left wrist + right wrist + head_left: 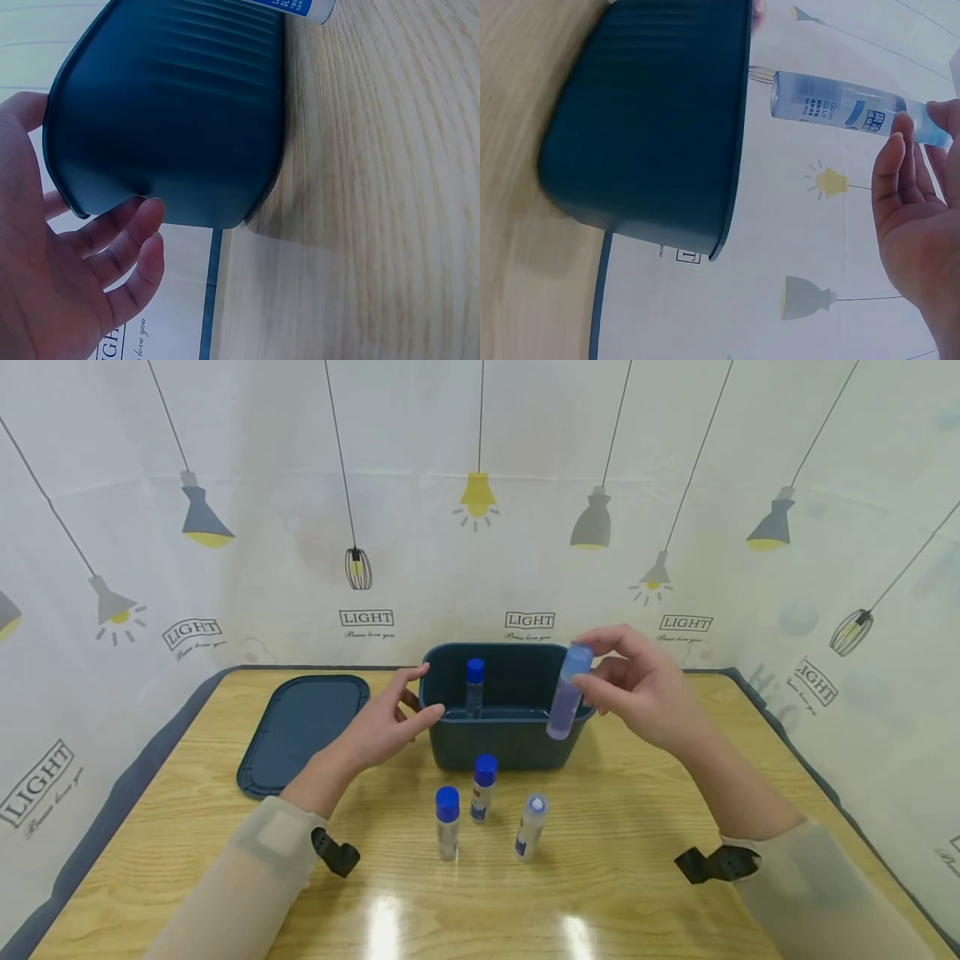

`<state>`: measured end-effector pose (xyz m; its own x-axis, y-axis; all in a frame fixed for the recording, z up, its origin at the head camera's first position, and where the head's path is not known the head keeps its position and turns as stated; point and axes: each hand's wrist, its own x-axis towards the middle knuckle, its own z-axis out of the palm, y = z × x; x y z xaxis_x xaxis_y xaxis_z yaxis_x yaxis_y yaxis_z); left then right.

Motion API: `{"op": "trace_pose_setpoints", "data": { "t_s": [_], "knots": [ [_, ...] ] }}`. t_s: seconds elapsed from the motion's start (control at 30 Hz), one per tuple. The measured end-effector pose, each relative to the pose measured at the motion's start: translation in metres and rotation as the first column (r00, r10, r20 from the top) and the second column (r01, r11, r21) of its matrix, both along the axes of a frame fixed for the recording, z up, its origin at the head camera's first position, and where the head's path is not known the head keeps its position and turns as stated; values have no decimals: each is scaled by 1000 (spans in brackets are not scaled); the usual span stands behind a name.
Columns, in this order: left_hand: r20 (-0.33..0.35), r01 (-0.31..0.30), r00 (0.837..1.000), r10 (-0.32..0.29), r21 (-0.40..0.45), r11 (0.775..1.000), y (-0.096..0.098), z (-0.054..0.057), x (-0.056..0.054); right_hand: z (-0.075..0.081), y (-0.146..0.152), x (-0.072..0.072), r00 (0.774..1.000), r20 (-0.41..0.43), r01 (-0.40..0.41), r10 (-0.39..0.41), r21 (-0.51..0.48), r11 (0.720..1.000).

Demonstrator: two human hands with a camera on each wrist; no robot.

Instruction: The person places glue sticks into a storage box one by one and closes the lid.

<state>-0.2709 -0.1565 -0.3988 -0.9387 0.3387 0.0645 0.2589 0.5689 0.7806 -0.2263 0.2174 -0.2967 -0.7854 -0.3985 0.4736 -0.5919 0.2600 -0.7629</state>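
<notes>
My right hand (637, 685) pinches the light blue cap of a clear liquid glue bottle (829, 101). In the right wrist view, that bottle hangs above the rim of a dark blue storage box (498, 745), beside its right end. My left hand (386, 718) holds the box's left end, thumb at the front rim and index finger at the back. Its other fingers bend loosely near the end wall in the left wrist view. Inside the box stands a blue-capped bottle (475, 685). In front are two blue-capped glue bottles (447, 827) (483, 793) and a pale-topped one (531, 828).
A dark blue lid (311, 722) lies flat on the wooden table (637, 893), left of the box. Behind the table hangs a white curtain (420, 527) printed with lamps. Black wrist cameras (336, 853) sit on both cuffs.
</notes>
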Motion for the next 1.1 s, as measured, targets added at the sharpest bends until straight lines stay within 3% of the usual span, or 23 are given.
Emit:
{"op": "trace_pose_setpoints", "data": {
  "t_s": [0.2,0.43,0.77,1.1],
  "knots": [
    [6,-2,1000,2,6,1000,0,0,1,6,-14,-20,999,10,43,-43,-3,999],
    [13,-9,1000,9,11,1000,1,0,1,-3,-29,-50,994,57,90,-92,27,996],
    [19,-17,1000,17,14,1000,2,0,1,-27,-42,-89,975,169,117,-146,170,978],
    [17,-29,999,29,8,1000,3,1,0,-40,-50,-112,965,196,105,-172,311,945]
  ]
}}
